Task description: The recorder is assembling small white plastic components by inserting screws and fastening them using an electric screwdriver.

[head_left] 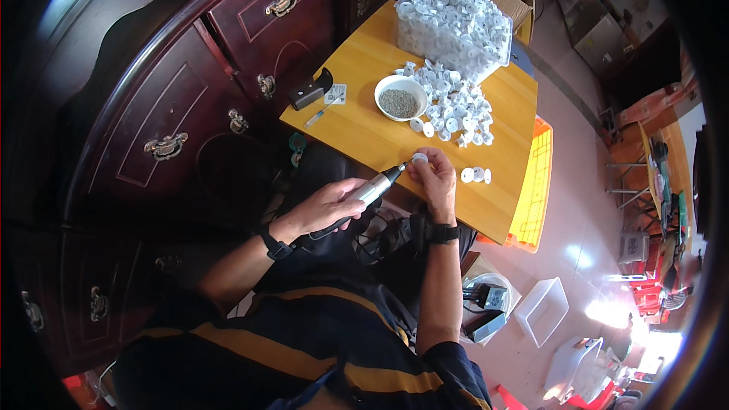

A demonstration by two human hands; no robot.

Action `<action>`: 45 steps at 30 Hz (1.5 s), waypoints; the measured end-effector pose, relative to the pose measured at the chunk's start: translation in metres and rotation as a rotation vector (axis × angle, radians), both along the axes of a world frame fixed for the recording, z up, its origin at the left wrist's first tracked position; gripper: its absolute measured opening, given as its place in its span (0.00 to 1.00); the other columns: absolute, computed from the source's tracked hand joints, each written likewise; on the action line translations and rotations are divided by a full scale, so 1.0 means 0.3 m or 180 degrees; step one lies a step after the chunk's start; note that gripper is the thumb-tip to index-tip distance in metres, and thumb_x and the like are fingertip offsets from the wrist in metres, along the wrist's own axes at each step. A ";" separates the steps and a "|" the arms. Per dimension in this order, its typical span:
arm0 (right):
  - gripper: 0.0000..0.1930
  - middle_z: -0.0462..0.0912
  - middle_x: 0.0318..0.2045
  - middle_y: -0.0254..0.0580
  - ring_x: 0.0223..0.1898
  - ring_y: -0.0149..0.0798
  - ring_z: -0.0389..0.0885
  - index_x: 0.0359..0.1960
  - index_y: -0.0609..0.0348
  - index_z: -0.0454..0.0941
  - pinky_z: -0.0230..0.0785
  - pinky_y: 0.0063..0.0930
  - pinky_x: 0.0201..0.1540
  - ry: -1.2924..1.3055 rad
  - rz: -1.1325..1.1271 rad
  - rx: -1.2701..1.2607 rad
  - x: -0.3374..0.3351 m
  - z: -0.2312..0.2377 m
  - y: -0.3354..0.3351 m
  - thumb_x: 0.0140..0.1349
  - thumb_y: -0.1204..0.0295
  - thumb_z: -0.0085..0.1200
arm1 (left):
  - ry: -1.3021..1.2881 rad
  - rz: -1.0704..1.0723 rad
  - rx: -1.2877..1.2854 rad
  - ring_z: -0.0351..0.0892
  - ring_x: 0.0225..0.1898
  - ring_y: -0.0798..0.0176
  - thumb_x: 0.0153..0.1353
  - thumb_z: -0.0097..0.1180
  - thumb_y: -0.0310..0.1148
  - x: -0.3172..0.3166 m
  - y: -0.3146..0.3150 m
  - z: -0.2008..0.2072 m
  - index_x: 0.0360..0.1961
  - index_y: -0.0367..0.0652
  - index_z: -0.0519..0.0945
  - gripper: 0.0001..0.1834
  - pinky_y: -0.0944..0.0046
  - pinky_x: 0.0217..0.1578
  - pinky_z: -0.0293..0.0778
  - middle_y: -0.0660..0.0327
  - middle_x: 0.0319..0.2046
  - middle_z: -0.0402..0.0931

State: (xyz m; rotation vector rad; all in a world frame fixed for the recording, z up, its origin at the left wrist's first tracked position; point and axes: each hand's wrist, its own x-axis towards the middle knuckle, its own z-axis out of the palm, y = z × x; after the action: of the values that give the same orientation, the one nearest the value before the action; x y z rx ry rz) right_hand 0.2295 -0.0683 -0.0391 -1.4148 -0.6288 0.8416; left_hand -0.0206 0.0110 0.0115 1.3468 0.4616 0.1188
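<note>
My left hand (328,205) is wrapped round a silver-and-black electric screwdriver (371,189), its tip pointing up and to the right. At that tip my right hand (435,182) pinches a small round white plastic part (420,158) above the table's near edge. The bit appears to touch the part, though the exact contact is too small to see. Just right of my right hand lie a few similar white parts (477,175). Beyond my hands, a white bowl (382,111) contains many small grey metal pieces (398,103), and a loose pile of white parts (459,110) spreads beside it.
On the yellow wooden table (353,127) stands a clear bin (493,68) heaped with white parts. A black holder (305,93) sits at its left. Dark drawers (163,99) flank me on the left. An orange crate (538,190) and a white tray (542,311) are at right.
</note>
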 end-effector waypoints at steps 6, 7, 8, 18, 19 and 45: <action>0.10 0.82 0.38 0.36 0.36 0.28 0.85 0.46 0.64 0.78 0.78 0.19 0.39 -0.0156 0.0025 0.0217 0.004 -0.022 0.004 0.64 0.80 0.55 | -0.0008 -0.0015 -0.0035 0.72 0.29 0.75 0.70 0.53 0.43 0.010 -0.005 -0.001 0.67 0.32 0.62 0.33 0.73 0.30 0.72 0.62 0.34 0.73; 0.10 0.82 0.37 0.36 0.36 0.28 0.85 0.46 0.64 0.78 0.78 0.19 0.39 -0.0244 -0.0007 0.0237 0.003 -0.025 0.004 0.63 0.81 0.55 | 0.0012 -0.0014 -0.0027 0.72 0.29 0.75 0.70 0.53 0.44 0.011 -0.005 -0.001 0.67 0.32 0.62 0.33 0.73 0.30 0.72 0.62 0.34 0.73; 0.10 0.82 0.37 0.36 0.36 0.28 0.85 0.46 0.64 0.78 0.78 0.20 0.39 -0.0330 -0.0033 0.0257 0.000 -0.024 0.006 0.63 0.81 0.55 | 0.0018 -0.0011 -0.0028 0.72 0.29 0.75 0.70 0.53 0.44 0.009 -0.005 -0.004 0.67 0.32 0.62 0.33 0.73 0.30 0.72 0.62 0.34 0.73; 0.10 0.82 0.36 0.34 0.35 0.28 0.85 0.45 0.64 0.78 0.77 0.20 0.40 -0.0327 -0.0088 0.0195 -0.014 -0.021 0.003 0.62 0.81 0.56 | 0.0058 0.0047 -0.0009 0.72 0.30 0.75 0.70 0.53 0.44 0.009 -0.009 -0.015 0.67 0.33 0.63 0.33 0.73 0.31 0.72 0.63 0.34 0.73; 0.09 0.82 0.36 0.34 0.35 0.28 0.85 0.45 0.63 0.78 0.77 0.19 0.40 -0.0351 -0.0092 0.0184 -0.015 -0.023 0.004 0.62 0.81 0.56 | 0.0069 0.0047 -0.0006 0.72 0.30 0.75 0.70 0.53 0.44 0.009 -0.008 -0.018 0.67 0.33 0.63 0.33 0.73 0.31 0.72 0.63 0.34 0.73; 0.08 0.84 0.35 0.32 0.34 0.24 0.83 0.40 0.63 0.80 0.75 0.18 0.37 -0.0662 -0.0053 0.0090 -0.003 -0.031 0.002 0.60 0.82 0.61 | 0.0012 0.0105 -0.0315 0.73 0.25 0.75 0.71 0.51 0.38 0.016 0.004 -0.026 0.66 0.35 0.65 0.27 0.74 0.27 0.71 0.63 0.32 0.75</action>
State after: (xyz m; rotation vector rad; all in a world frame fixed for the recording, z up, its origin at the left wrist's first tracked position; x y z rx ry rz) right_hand 0.2286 -0.0678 -0.0483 -1.4912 -0.7827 0.6747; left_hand -0.0158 0.0121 0.0038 1.2428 0.4870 0.1193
